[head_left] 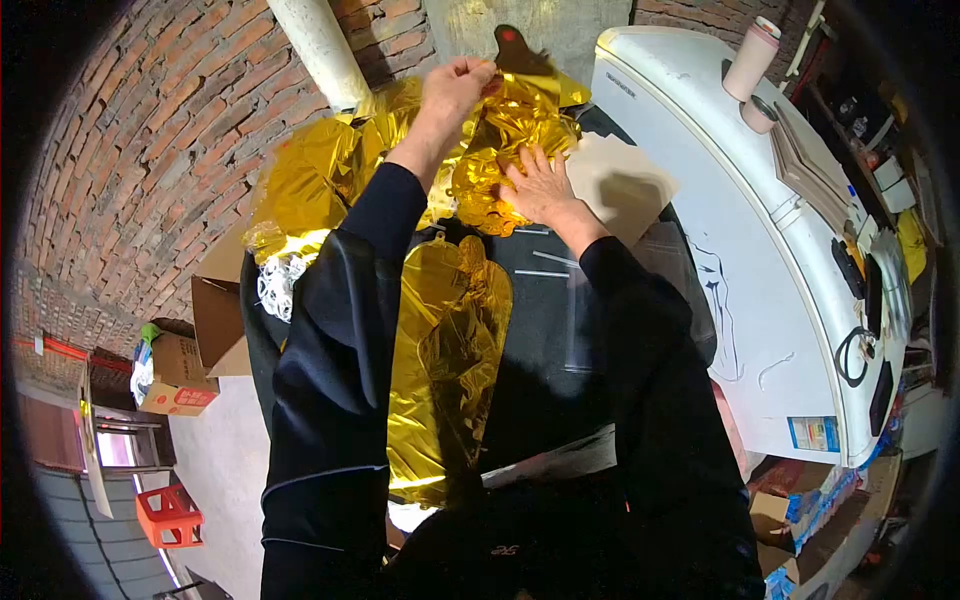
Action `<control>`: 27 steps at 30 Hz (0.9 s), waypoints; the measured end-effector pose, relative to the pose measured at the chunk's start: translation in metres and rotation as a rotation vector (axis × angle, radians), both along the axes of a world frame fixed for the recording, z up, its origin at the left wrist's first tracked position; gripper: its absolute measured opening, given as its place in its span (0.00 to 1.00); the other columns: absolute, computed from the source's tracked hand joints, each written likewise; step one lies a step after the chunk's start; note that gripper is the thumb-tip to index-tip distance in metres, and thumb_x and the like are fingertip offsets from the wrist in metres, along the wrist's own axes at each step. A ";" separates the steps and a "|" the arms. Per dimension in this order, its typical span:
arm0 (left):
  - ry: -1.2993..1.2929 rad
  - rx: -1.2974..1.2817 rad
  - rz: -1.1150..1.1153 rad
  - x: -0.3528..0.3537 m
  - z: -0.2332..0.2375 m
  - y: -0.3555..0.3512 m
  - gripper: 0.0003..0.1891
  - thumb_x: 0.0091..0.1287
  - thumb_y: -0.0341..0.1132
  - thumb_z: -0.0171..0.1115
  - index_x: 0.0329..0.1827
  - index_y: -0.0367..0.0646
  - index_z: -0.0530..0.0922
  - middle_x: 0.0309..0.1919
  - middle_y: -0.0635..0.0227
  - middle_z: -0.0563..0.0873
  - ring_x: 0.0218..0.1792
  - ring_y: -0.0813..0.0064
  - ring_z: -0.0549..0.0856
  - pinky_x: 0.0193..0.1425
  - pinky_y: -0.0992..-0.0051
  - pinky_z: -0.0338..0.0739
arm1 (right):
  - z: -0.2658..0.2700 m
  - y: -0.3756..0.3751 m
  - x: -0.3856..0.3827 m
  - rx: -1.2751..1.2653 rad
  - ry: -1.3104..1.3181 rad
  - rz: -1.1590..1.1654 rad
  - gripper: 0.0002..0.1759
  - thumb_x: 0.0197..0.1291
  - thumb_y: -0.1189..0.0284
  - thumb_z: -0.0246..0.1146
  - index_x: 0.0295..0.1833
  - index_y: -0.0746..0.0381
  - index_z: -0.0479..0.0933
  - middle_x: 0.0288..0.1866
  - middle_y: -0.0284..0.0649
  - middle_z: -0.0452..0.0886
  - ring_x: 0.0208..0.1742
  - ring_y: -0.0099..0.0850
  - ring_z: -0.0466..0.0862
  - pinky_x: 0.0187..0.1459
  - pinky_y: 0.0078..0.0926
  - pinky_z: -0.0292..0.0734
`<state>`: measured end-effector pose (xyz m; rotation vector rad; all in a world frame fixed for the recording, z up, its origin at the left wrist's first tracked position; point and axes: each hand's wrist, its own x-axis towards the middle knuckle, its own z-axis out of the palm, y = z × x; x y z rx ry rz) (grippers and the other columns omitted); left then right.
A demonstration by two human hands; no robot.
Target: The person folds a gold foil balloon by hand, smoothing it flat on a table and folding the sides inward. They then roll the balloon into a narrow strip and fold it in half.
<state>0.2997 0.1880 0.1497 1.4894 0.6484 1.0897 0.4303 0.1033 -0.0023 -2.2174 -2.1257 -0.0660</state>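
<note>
My left hand [455,95] is raised over the far side of the black-covered table, its fingers pinched at the edge of a shiny gold foil balloon [515,125]. What exactly lies between the fingertips is partly hidden. Fingers spread, my right hand [545,192] rests flat on the lower part of that crumpled foil. Another flat gold foil balloon [420,350] lies nearer to me, below my left forearm, with a small tab at its top. More gold foil [310,180] is heaped to the left. Beside my right hand is a beige sheet [620,178].
Thin clear strips [545,272] lie on the black cloth [540,340]. White string [280,285] bunches at the left edge. A white fridge [740,210] lies along the right, bearing a pink bottle [752,60]. Cardboard boxes [178,375] and a red stool [170,515] stand left.
</note>
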 end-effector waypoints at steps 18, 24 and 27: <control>-0.239 0.456 0.220 -0.239 0.182 -0.041 0.18 0.83 0.32 0.52 0.67 0.25 0.77 0.66 0.46 0.82 0.69 0.58 0.82 0.77 0.62 0.78 | -0.008 0.001 0.005 0.016 -0.013 -0.012 0.41 0.77 0.36 0.40 0.88 0.41 0.54 0.91 0.44 0.50 0.90 0.47 0.47 0.84 0.64 0.34; -0.075 0.603 0.564 -0.334 0.214 -0.111 0.25 0.84 0.34 0.42 0.77 0.28 0.69 0.77 0.45 0.72 0.78 0.54 0.73 0.87 0.57 0.62 | -0.005 0.004 0.003 -0.009 0.017 -0.024 0.42 0.76 0.34 0.39 0.88 0.40 0.55 0.91 0.43 0.49 0.91 0.46 0.45 0.83 0.64 0.33; -0.127 0.498 0.480 -0.397 0.215 -0.115 0.25 0.85 0.36 0.45 0.76 0.29 0.71 0.76 0.48 0.75 0.79 0.59 0.71 0.89 0.55 0.56 | -0.001 0.004 0.005 -0.046 0.044 -0.026 0.42 0.76 0.33 0.39 0.88 0.39 0.54 0.91 0.43 0.48 0.91 0.45 0.44 0.84 0.64 0.33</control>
